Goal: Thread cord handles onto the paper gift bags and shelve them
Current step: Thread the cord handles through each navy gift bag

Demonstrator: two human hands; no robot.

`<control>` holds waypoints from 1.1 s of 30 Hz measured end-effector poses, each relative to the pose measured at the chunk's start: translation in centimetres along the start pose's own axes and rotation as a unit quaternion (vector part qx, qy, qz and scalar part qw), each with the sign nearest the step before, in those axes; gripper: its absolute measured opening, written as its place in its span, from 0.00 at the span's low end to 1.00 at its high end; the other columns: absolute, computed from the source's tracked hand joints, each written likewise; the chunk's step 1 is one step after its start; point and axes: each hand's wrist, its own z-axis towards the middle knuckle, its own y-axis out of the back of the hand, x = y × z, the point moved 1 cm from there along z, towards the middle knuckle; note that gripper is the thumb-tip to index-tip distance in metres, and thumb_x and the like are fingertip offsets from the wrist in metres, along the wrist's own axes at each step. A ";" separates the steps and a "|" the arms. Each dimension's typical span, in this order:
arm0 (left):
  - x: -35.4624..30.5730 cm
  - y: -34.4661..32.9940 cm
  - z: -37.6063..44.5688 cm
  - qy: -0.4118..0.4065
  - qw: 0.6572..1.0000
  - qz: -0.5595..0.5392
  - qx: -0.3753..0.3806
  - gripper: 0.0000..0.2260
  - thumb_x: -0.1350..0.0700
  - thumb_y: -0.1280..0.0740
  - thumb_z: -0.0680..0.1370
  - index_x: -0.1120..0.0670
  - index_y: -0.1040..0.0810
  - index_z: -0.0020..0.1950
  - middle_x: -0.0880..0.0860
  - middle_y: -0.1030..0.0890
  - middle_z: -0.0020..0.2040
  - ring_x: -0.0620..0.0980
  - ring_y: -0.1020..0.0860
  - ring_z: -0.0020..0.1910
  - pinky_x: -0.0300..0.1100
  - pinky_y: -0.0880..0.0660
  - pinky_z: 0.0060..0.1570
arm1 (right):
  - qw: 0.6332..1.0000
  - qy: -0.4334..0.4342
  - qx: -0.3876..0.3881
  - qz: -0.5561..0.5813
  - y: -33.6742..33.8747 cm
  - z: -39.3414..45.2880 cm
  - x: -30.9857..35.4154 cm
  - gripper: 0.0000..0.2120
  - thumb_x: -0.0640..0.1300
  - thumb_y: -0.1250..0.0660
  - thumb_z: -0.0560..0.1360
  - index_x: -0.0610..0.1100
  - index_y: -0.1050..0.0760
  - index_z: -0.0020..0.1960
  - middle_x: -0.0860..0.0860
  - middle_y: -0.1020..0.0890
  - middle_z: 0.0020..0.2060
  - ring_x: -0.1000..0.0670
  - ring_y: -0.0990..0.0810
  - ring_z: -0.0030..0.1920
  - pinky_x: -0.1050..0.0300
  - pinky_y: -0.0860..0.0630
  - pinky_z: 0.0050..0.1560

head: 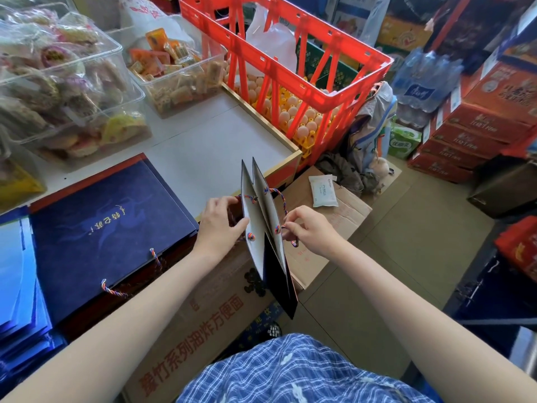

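Cartons of stock sit under and beyond my grip: a big cardboard box (220, 289) below my hands, and to the left the worktop (203, 146) carrying a stack of finished navy gift bags (110, 228), the top one already showing its twisted cord handle (155, 258). Between my hands I hold one navy paper gift bag (263, 216) upright, mouth open toward me. My left hand (220, 225) grips the bag's left panel, fingers curled round its edge. My right hand (308, 228) pinches the multicoloured cord (282, 199) just outside the right panel.

Judging by the knots (251, 236) showing inside, the left handle looks done and the right one is nearly seated; shelving is still to come. The cord's loose end is half hidden by my fingers, so I cannot tell whether it is knotted, and no shelf is clearly in view.
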 end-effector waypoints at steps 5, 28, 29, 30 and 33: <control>-1.3 -0.1 -0.3 0.261 0.869 -0.321 0.271 0.10 0.56 0.35 0.78 0.60 0.25 0.56 0.54 0.20 0.48 0.45 0.20 0.37 0.35 0.23 0.34 | 1.000 -0.016 0.014 0.021 -0.6 0.3 -0.1 0.05 0.35 0.40 0.78 0.42 0.29 0.46 0.44 0.19 0.37 0.52 0.20 0.36 0.50 0.22 0.45; -3.8 -0.2 1.0 -0.098 0.948 0.090 0.288 0.10 0.49 0.32 0.75 0.54 0.16 0.48 0.49 0.21 0.42 0.42 0.26 0.39 0.38 0.30 0.41 | 0.992 -0.003 0.112 -0.060 3.6 1.0 0.1 0.05 0.46 0.31 0.74 0.47 0.19 0.48 0.57 0.20 0.38 0.59 0.25 0.39 0.66 0.31 0.40; -3.9 0.0 1.1 -0.115 0.943 0.103 0.296 0.11 0.48 0.32 0.75 0.53 0.16 0.48 0.48 0.22 0.41 0.42 0.26 0.39 0.39 0.30 0.41 | 0.996 -0.007 0.076 -0.045 4.0 1.8 0.1 0.08 0.44 0.32 0.75 0.48 0.21 0.53 0.55 0.20 0.44 0.56 0.23 0.45 0.65 0.29 0.43; -4.1 0.2 1.2 -0.127 0.936 0.108 0.309 0.11 0.47 0.32 0.74 0.52 0.15 0.47 0.48 0.21 0.41 0.43 0.25 0.39 0.40 0.29 0.41 | 0.999 -0.009 0.032 -0.035 4.2 2.7 0.1 0.14 0.42 0.33 0.75 0.48 0.25 0.60 0.53 0.21 0.53 0.53 0.23 0.53 0.63 0.27 0.48; -3.9 0.3 1.5 -0.114 0.930 0.079 0.340 0.09 0.45 0.33 0.74 0.46 0.16 0.39 0.55 0.19 0.40 0.53 0.23 0.39 0.49 0.26 0.41 | 0.997 -0.047 0.043 -0.040 2.9 5.2 0.4 0.22 0.40 0.36 0.76 0.45 0.34 0.70 0.48 0.28 0.65 0.48 0.28 0.63 0.55 0.31 0.62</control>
